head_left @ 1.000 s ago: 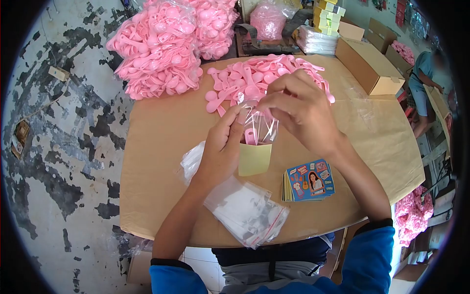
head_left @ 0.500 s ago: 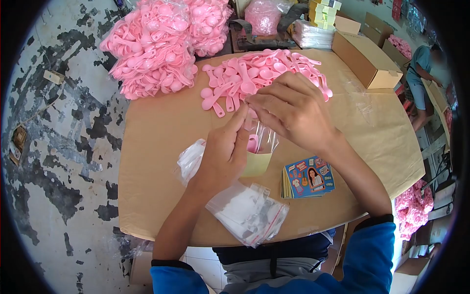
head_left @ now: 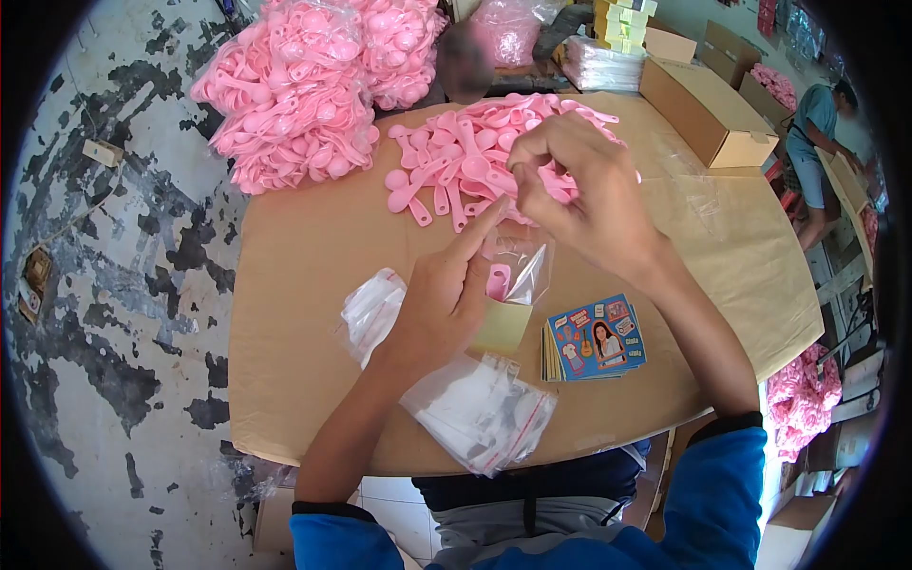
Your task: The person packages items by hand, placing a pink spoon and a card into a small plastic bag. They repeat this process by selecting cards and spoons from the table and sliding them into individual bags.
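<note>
Surface: brown paper-covered table [head_left: 313,237] over a cracked, patchy floor, boxes stacked at the far side.
Left hand [head_left: 439,299]: gripping a small clear bag [head_left: 518,271] upright above the table, index finger stretched up along its mouth.
Inside the bag: one pink spoon [head_left: 498,280] and one yellow card [head_left: 502,325], both visible through the plastic.
Right hand [head_left: 579,195]: fingertips pinched together at the bag's top edge, over the loose spoon pile [head_left: 475,157]; what they pinch, I cannot tell.
Doing it well: I'd say keep the mouth held wide and the bag steady, so nothing snags the seal.
Count: two big sacks of pink spoons [head_left: 294,95] at the back, one stack of printed cards [head_left: 594,337], one heap of empty zip bags [head_left: 480,413], loose spoons too many to count.
</note>
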The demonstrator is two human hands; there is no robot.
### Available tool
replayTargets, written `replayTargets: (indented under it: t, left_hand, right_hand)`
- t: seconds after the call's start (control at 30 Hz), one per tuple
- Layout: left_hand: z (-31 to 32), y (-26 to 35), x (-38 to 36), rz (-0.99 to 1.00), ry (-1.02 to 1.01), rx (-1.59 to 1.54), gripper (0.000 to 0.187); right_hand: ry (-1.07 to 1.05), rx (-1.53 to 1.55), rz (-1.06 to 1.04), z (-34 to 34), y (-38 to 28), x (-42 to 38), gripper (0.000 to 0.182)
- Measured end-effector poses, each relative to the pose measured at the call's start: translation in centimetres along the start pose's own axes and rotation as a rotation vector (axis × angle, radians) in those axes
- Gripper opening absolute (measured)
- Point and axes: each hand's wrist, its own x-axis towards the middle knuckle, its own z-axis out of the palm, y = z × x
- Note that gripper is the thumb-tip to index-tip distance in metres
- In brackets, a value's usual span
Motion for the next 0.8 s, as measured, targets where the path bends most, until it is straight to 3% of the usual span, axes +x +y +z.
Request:
replayTargets:
  t: [0.07,0.23,0.43,0.57,0.77,0.8]
  left_hand:
    - [-0.3,-0.1,0.0,-0.062,-0.016,-0.002,0.041]
    - [-0.6,0.3,0.1,-0.165,-0.058,-0.072,0.039]
    - [-0.3,-0.7,0.2,-0.093,0.002,-0.079,0.035]
    - [-0.9,0.3,0.2,-0.153,-0.019,-0.006,0.034]
    - [-0.7,0.5,0.1,-0.133,-0.048,0.046,0.035]
    - [-0.7,0.3,0.1,-0.149,-0.057,0.041,0.035]
  right_hand:
    - [-0.044,-0.043,-0.212,-0.7,0.1,0.3,0.020]
    - [-0.086,-0.120,-0.224,0.1,0.0,0.0,0.021]
    - [-0.095,-0.159,-0.279,0.9,0.8,-0.4,0.020]
    - [-0.101,-0.180,-0.309,1.1,1.2,-0.5,0.019]
    - [-0.090,-0.172,-0.195,1.8,1.0,-0.9,0.016]
    - [-0.087,-0.083,-0.100,1.7,0.9,-0.9,0.014]
